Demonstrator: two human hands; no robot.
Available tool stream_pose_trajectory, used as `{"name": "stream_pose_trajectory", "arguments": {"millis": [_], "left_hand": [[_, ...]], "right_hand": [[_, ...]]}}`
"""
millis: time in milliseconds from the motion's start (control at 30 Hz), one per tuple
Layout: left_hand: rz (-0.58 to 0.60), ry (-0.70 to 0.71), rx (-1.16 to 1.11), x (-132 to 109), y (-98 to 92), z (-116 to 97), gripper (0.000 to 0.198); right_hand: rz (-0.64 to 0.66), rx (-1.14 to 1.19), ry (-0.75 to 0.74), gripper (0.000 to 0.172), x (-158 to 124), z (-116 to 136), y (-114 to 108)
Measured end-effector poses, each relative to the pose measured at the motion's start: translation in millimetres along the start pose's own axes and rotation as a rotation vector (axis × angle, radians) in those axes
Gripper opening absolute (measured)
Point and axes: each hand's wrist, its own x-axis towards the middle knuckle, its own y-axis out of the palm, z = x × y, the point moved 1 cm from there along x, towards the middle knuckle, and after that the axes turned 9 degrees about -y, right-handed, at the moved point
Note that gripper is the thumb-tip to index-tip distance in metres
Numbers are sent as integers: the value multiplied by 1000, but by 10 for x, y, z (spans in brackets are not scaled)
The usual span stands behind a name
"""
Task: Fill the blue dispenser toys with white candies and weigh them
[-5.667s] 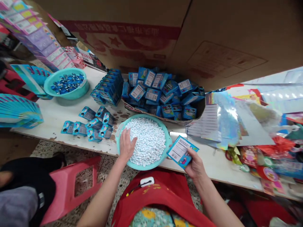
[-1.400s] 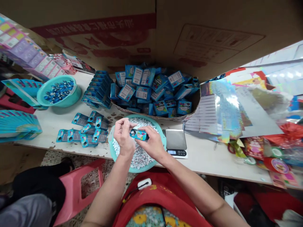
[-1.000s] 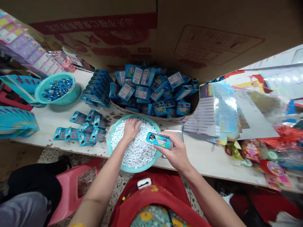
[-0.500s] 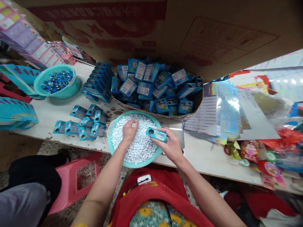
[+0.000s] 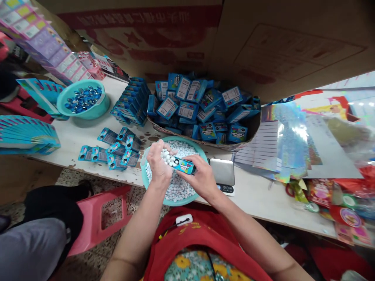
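Note:
My left hand [image 5: 157,164] is cupped around a small heap of white candies [image 5: 167,157], held above the teal basin [image 5: 146,180] of white candies. My right hand [image 5: 200,179] grips a small blue box [image 5: 183,165] and holds its open end against the candies in my left hand. Both hands meet over the middle of the basin.
A small digital scale [image 5: 222,174] sits right of the basin. Behind it a basket [image 5: 205,141] is heaped with blue boxes. More blue boxes [image 5: 114,150] lie to the left, near a teal bowl of blue gems [image 5: 83,101]. Holographic sheets [image 5: 281,136] lie right; a pink stool [image 5: 99,218] stands below.
My left hand has lifted out of the basin with a handful of candies. My right hand brought the blue box leftward until its end met that handful.

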Motion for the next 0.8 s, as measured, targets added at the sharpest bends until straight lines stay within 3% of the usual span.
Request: {"name": "stream_pose_trajectory", "arguments": {"millis": [800], "left_hand": [[-54,207,179,29,228,58,34]], "right_hand": [[-60,9,90,27,116,-32,-136]]}}
